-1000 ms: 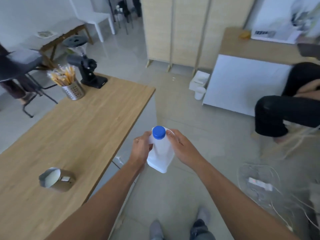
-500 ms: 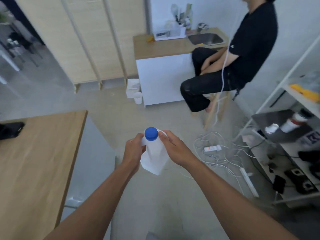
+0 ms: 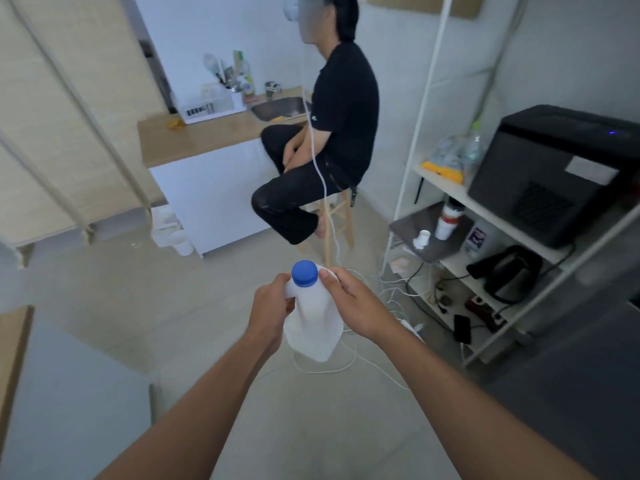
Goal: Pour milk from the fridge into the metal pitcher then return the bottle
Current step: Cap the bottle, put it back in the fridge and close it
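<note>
A white milk bottle (image 3: 313, 322) with a blue cap (image 3: 304, 273) hangs in front of me over the floor, cap on. My left hand (image 3: 270, 308) grips its left shoulder. My right hand (image 3: 349, 306) holds its right side at the handle, thumb beside the cap. The metal pitcher and the fridge are out of view.
A person in black (image 3: 332, 133) sits on a wooden stool (image 3: 332, 223) ahead, by a white counter with a sink (image 3: 280, 107). A white shelf rack (image 3: 485, 216) with a black appliance (image 3: 561, 174) stands right. Cables and a power strip (image 3: 398, 299) lie on the floor. The wooden table's corner (image 3: 14, 344) is at left.
My view has swung right, away from the wooden table and pitcher, toward the seated person and the shelf rack. Both hands still hold the bottle the same way.
</note>
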